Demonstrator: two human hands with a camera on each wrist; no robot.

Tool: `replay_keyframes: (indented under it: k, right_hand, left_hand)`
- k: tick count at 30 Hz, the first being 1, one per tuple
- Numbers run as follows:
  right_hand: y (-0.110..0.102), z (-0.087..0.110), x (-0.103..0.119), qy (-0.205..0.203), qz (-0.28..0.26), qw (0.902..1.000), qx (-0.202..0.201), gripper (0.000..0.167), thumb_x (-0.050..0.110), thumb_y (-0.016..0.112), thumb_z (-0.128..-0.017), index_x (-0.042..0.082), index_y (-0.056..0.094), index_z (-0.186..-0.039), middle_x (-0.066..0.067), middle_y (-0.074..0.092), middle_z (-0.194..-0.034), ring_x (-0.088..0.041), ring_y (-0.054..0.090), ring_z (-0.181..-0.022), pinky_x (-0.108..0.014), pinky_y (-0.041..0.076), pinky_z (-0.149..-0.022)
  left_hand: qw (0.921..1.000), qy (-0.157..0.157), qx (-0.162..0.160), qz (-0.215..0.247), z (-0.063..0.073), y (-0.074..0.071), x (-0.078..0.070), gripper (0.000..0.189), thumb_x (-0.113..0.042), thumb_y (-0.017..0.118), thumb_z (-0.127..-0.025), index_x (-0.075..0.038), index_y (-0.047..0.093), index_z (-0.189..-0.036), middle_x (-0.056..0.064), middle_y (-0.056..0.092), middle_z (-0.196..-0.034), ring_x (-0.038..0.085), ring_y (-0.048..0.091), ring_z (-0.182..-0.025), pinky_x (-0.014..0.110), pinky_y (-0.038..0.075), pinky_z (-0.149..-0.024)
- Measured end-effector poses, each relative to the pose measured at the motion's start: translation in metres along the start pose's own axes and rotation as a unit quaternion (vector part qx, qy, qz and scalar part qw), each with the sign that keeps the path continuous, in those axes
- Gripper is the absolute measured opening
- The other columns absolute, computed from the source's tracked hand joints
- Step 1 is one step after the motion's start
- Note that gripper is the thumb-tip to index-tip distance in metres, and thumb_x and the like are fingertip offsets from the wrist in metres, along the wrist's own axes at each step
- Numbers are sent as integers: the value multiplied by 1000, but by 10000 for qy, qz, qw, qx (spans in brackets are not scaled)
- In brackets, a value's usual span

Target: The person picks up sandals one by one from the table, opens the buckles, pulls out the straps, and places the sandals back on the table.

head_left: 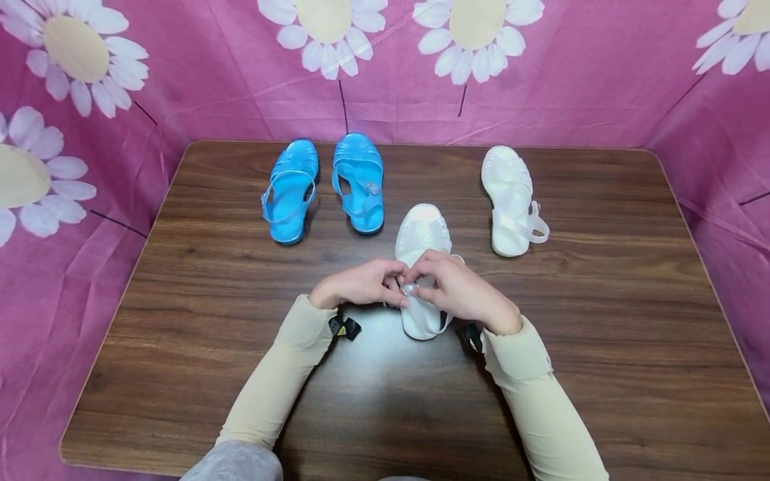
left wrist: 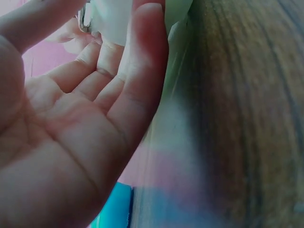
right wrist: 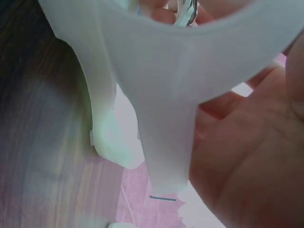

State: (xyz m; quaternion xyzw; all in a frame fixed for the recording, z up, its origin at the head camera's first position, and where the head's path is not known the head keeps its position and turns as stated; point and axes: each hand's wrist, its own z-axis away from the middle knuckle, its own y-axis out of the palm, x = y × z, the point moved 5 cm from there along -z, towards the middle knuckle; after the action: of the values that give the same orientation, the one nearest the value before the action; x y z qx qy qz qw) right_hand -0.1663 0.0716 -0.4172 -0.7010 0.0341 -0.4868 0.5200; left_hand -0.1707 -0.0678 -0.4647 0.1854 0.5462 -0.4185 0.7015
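Observation:
A white jelly sandal [head_left: 424, 227] lies on the table in front of me, toe pointing away. Both hands meet over its ankle strap [right wrist: 156, 71] at a small metal buckle [head_left: 410, 288]. My left hand [head_left: 369, 282] pinches the buckle from the left side, its fingers close to the sandal. From the right, my right hand [head_left: 460, 287] pinches the strap at the buckle with thumb and forefinger. The metal buckle [left wrist: 85, 18] shows at the top of the left wrist view. Fingers partly hide the strap end there.
A second white sandal [head_left: 506, 200] lies at the back right, its strap loose to one side. Two blue sandals, a left one [head_left: 290, 194] and a right one [head_left: 359, 184], are at the back. Pink flowered cloth [head_left: 391, 110] surrounds the wooden table [head_left: 601, 280].

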Motion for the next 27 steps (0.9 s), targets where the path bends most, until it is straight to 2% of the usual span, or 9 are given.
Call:
replay_keyframes:
  k: [8,19,27]
  right_hand:
    - [4,-1,-1,183,74,9995,227,12,11,70,-86,13,67,-97,-3,59,-99,-19,54,-95,-37,44,-86]
    - [8,-3,-3,223,51,9991,344,10,15,70,-87,18,60,-88,-2,50,-89,-17,45,-87,-30,38,-75]
    - [8,-2,-3,146,-59,9990,426,11,16,68,-89,20,58,-87,-1,49,-88,-18,44,-88,-30,37,-75]
  left_hand:
    - [9999,93,71,-94,-2,1,1,23,-7,68,-89,-2,53,-104,2,66,-82,6,61,-71,22,47,-68]
    - [9998,125,51,-158,-1,1,0,24,-7,69,-88,-3,55,-107,2,62,-86,9,61,-73,23,49,-70]
    - [9996,229,108,-148,-2,1,0,24,-7,68,-88,-3,54,-107,1,62,-85,9,60,-74,23,48,-70]
